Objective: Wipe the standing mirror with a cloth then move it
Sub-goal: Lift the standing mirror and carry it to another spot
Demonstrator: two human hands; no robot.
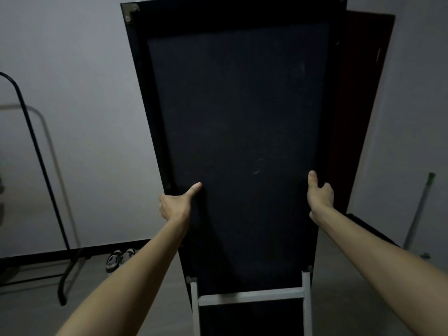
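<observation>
Two hands grip mirror edges: left hand, right hand.

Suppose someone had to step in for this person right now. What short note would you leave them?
Left hand: grips the left edge of the standing mirror, thumb on its dark back panel, fingers hidden round the edge.
Right hand: grips the right edge the same way, thumb up.
Mirror: upright, its back towards you, white stand frame at the bottom. Dark red door behind it, clothes rack to the left, shoes on the floor.
Done: cannot tell if wiping happened; the glass side is hidden and no cloth shows.
Left: carry the mirror to its new place and set it down.
</observation>
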